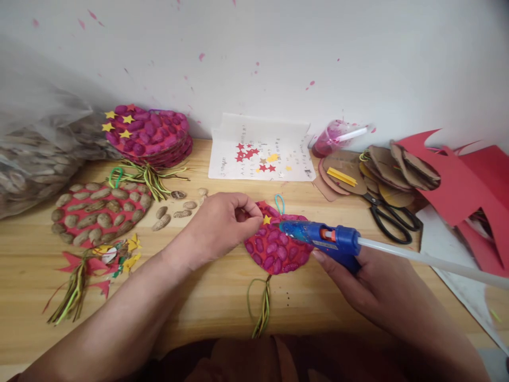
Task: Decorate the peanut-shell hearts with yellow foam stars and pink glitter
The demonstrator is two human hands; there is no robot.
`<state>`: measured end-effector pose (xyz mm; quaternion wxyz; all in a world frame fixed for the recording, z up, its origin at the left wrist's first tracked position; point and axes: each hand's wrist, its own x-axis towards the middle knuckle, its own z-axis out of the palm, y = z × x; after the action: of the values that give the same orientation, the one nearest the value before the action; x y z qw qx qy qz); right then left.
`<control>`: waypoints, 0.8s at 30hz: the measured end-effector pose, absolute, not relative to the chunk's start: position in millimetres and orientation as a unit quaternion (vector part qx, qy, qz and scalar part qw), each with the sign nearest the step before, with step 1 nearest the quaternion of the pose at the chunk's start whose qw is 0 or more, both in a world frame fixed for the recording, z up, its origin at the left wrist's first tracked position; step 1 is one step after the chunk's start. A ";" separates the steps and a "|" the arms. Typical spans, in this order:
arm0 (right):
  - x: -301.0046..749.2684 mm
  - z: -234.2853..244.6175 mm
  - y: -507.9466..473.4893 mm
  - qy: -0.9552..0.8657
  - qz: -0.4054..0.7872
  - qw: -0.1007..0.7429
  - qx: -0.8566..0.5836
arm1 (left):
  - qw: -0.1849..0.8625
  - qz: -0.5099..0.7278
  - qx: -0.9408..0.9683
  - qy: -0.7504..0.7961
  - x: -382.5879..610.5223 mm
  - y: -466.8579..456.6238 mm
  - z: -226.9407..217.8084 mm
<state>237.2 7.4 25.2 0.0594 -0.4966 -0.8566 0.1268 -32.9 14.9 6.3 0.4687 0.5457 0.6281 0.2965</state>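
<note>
A small yellow paper star [267,219] is pinched by one edge at the fingertips of my left hand [234,225], over the upper left of a round red ornament. This ornament [278,254] is covered in magenta-painted peanuts, with a turquoise loop [280,204] at its top and a yarn tassel [263,313] below. My right hand [358,281] is wrapped round a blue glue gun [322,236], its nozzle close to the star. From the gun's rear sticks out a long white glue stick [429,257].
Left of my hands lie an unpainted peanut ornament [99,215], loose peanuts [182,214] and stacked magenta ornaments [147,135]. Paper [222,159] holding small stars stands behind. At right are black scissors [392,217], a paint cup [330,139], cardboard discs [387,172] and red paper [449,180].
</note>
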 end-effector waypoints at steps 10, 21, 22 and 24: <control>237.3 24.1 8.0 -0.851 0.138 0.054 -0.503 | 0.473 0.299 0.544 0.626 -32.8 14.1 7.5; 237.2 27.1 5.9 -0.859 0.127 0.056 -0.492 | 0.460 0.300 0.558 0.622 -32.5 13.8 2.9; 237.6 27.0 5.7 -0.858 0.127 0.056 -0.495 | 0.451 0.302 0.563 0.623 -32.2 13.5 2.9; 238.3 26.5 5.6 -0.847 0.142 0.069 -0.507 | 0.426 0.302 0.575 0.631 -31.2 13.1 4.4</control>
<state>238.3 5.6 26.5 0.0688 -0.5074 -0.8471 0.1422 -31.2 13.1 4.4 0.4255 0.5745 0.6307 0.3017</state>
